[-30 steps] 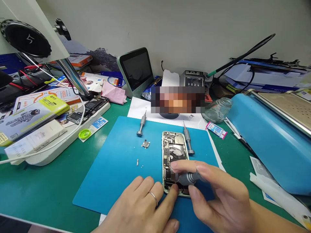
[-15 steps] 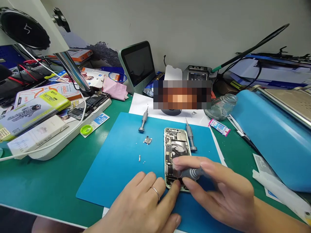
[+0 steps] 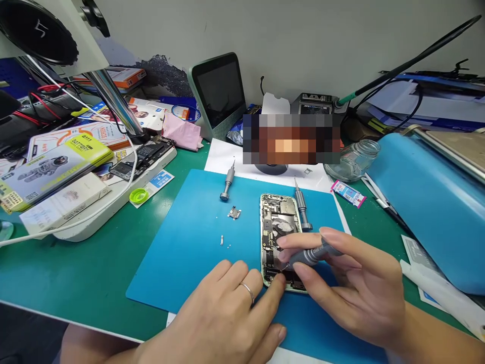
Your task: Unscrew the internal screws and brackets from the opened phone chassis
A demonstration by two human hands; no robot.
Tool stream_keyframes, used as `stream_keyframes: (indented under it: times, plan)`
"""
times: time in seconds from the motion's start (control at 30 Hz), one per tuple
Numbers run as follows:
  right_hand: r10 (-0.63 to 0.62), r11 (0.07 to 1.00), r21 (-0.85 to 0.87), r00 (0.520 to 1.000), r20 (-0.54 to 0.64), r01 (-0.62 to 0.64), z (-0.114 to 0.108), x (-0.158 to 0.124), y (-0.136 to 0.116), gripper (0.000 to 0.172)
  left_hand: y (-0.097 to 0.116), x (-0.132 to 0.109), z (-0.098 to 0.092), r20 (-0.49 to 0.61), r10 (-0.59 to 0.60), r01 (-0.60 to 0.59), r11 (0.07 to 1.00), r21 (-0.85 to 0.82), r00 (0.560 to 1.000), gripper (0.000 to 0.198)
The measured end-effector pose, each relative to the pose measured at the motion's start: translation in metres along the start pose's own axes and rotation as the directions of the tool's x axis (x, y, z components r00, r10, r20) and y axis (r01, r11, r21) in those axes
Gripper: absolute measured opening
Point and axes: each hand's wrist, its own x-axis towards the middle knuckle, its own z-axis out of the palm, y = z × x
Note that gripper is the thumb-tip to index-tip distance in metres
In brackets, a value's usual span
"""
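Observation:
An opened phone point(image 3: 278, 222) with its insides exposed lies on a blue mat point(image 3: 189, 242). My right hand point(image 3: 352, 288) pinches a grey screwdriver point(image 3: 312, 256), whose tip points into the phone's lower half. My left hand point(image 3: 223, 313), with a ring on one finger, rests flat on the mat, fingers apart, its fingertips against the phone's lower left edge. Two more grey screwdrivers lie on the mat, one point(image 3: 228, 183) at the upper left and another point(image 3: 302, 205) along the phone's right side. A small metal part point(image 3: 234, 213) and tiny screws point(image 3: 223, 239) lie left of the phone.
A microscope stand base point(image 3: 109, 197) with boxes and cables fills the left. A small screen device point(image 3: 220, 96) stands at the back. A glass jar point(image 3: 354, 161) and a large blue machine point(image 3: 428, 202) sit at the right. The green table point(image 3: 68, 273) surrounds the mat.
The view has tilted down and shifted, so everything sits higher right. My right hand has tilted the screwdriver, showing more of its shaft; the left hand stays by the phone.

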Motion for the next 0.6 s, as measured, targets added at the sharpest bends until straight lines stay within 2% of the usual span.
stream_keyframes:
  times: [0.3,0.6]
  plan:
    - [0.016,0.997,0.076,1.0,-0.01,-0.015,-0.0002,0.0015,-0.0037,0.085,0.001,-0.0008,-0.0019,0.03,-0.008,0.008,1.0,0.002,1.0,0.043]
    - [0.039,0.997,0.072,0.998,-0.044,-0.035,0.0016,0.0025,-0.0037,0.084,0.0017,0.0011,-0.0057,0.075,-0.011,0.011,1.0,-0.013,0.997,0.043]
